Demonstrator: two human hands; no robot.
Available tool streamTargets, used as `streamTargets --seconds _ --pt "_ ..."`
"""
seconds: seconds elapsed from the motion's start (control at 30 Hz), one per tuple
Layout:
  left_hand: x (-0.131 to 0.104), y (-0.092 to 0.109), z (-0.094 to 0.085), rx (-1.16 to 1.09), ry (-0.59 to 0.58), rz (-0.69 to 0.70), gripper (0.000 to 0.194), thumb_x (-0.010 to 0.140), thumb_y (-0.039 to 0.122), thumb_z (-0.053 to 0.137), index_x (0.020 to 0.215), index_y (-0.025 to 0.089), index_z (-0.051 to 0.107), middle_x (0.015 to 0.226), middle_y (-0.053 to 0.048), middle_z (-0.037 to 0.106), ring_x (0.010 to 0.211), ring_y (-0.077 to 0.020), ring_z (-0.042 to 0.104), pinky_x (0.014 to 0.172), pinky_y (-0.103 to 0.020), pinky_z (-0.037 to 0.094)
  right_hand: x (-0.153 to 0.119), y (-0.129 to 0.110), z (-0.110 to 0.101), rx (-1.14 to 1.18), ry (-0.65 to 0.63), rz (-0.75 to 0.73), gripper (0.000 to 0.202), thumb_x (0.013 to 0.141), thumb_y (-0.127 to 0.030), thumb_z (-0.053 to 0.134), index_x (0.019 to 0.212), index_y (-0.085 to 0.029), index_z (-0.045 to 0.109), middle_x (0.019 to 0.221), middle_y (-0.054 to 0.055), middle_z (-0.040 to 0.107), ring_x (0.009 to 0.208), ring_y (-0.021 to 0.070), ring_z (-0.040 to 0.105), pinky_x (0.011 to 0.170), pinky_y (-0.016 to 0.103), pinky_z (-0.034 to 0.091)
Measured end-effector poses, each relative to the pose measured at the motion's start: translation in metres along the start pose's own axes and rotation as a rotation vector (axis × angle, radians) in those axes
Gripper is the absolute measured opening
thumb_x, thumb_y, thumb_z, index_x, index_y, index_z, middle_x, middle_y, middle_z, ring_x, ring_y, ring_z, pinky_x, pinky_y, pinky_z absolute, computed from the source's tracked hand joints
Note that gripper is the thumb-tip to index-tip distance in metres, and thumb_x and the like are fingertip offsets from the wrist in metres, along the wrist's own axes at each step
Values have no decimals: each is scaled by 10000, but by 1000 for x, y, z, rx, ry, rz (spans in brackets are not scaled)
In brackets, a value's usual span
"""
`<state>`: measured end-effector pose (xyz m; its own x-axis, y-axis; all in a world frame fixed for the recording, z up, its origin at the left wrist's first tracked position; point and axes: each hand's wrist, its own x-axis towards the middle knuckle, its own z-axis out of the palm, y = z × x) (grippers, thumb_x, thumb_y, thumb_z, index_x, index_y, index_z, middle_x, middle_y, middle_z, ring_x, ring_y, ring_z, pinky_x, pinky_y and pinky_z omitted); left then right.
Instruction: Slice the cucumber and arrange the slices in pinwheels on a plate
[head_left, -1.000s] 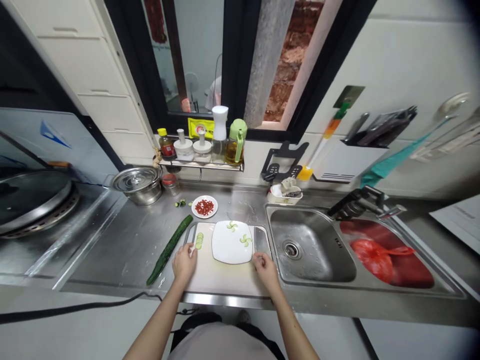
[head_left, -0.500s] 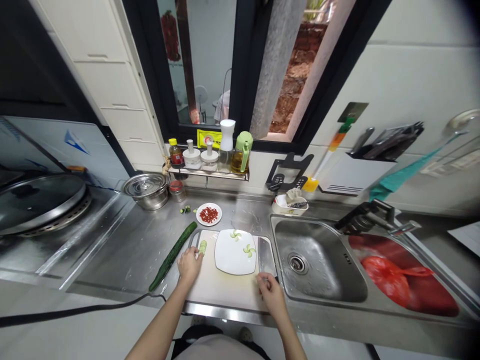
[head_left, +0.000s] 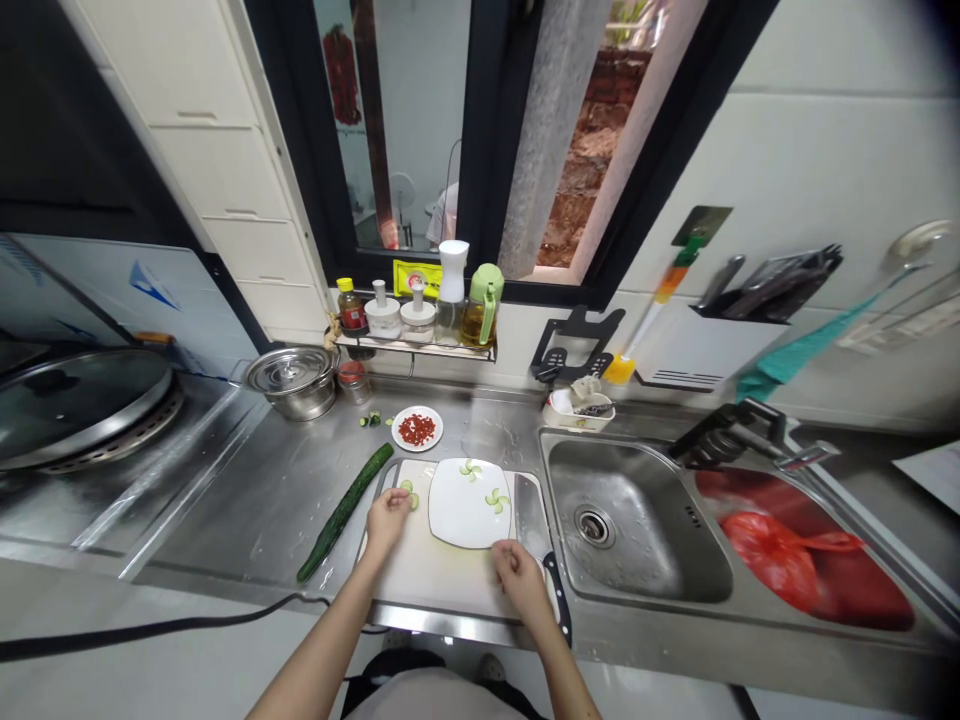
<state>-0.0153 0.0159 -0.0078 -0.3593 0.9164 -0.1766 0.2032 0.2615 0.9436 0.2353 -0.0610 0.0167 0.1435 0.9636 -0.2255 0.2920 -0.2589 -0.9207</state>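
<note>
My left hand (head_left: 388,517) is closed in a pinch at the left of the cutting board (head_left: 450,585); its fingertips are on one of a few cucumber slices (head_left: 406,487). A white square plate (head_left: 457,515) rests on the board, bearing two pinwheel shapes of cut cucumber (head_left: 496,501). My right hand (head_left: 519,575) is by the plate's lower right corner, fingers curled together; whether anything small is in them is hidden. Right of it lies a knife (head_left: 556,590) with a black handle, its blade along the board's right side. A long cucumber (head_left: 345,515) lies left of the board.
Behind the board are a small plate of chopped red pieces (head_left: 417,430) and some cucumber bits (head_left: 373,420). A steel sink (head_left: 637,520) is on the right, a lidded pot (head_left: 291,385) at the back left. Bottles and jars line a shelf (head_left: 420,347) below the window.
My right hand has moved left, away from the knife handle to the plate's corner. My left hand has shifted slightly right and up, and the stacked cucumber slices have come apart.
</note>
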Motion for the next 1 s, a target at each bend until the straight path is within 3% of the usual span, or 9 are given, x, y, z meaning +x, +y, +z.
streamTargets --seconds 0.13,0.27,0.37,0.53,0.77,1.0 --pt "-1 37 4 -230 -148 20 399 613 466 724 826 130 693 824 -82 710 767 -176 654 758 -295 494 18 -36 6 -23 -36 -131 289 751 -487 561 758 -205 628 508 -25 509 495 153 481 498 256 383" --pt "-10 75 6 -313 -234 40 443 587 481 749 856 131 702 904 -103 725 821 -188 657 798 -309 496 39 -79 14 4 -71 -240 249 758 -448 587 785 -208 643 554 -24 532 542 146 496 542 250 406" --pt "-18 92 7 -341 -294 69 445 583 481 765 851 132 703 901 -100 725 823 -183 653 798 -305 497 48 -105 22 30 -156 -309 241 766 -423 591 836 -200 649 635 -19 572 586 134 509 587 248 419" --pt "-24 106 8 -358 -368 111 396 602 441 778 846 142 692 836 -60 711 783 -154 636 752 -267 491 52 -125 30 80 -230 -372 193 769 -378 580 774 -190 625 742 7 653 684 133 559 671 253 444" --pt "-33 114 12 -387 -367 139 412 643 436 755 917 139 670 833 -50 700 770 -140 629 743 -253 484 46 -134 32 280 -133 -242 231 736 -417 622 763 -188 598 663 4 599 603 121 524 532 222 421" --pt "-37 130 12 -352 -358 181 375 661 456 740 855 138 689 815 -56 713 747 -157 639 732 -273 496 40 -149 25 318 -186 -197 290 733 -476 641 752 -191 593 623 -7 583 581 115 528 456 193 374"
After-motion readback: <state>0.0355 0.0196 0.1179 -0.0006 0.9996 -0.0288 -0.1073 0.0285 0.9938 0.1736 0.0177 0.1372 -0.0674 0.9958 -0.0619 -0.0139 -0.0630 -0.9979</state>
